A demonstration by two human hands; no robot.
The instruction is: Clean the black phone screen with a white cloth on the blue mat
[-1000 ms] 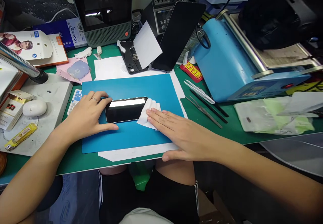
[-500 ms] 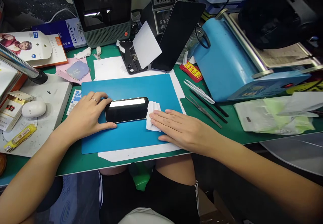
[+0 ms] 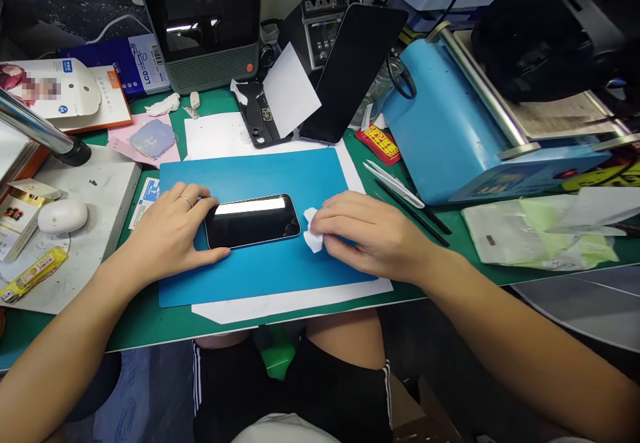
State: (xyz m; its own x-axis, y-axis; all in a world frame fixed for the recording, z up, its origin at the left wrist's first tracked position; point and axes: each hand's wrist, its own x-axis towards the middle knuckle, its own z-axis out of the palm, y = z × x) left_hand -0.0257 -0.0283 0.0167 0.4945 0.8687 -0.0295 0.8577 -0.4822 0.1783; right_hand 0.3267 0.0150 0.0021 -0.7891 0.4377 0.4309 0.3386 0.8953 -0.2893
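A smartphone [image 3: 253,224] lies screen up on the blue mat [image 3: 250,273], with a bright light strip reflected across its black glass. Around its left end my left hand [image 3: 180,223] grips it, thumb at the near corner and fingers at the far one. My right hand [image 3: 363,233] pinches a crumpled white wipe [image 3: 313,235] just right of the phone, apart from it. Its fingertips are bunched, and part of the wipe is hidden under them.
A blue machine [image 3: 440,116] with metal rails stands at the right, with tweezers [image 3: 395,184] in front of it. Behind the mat are an opened phone part [image 3: 260,120] and a leaning black tablet [image 3: 355,70]. A grey board [image 3: 100,210] carries small items at left.
My right hand has gone from lying flat on the wipe at the phone's right end to pinching it, crumpled, a little farther right. My left hand still grips the phone.
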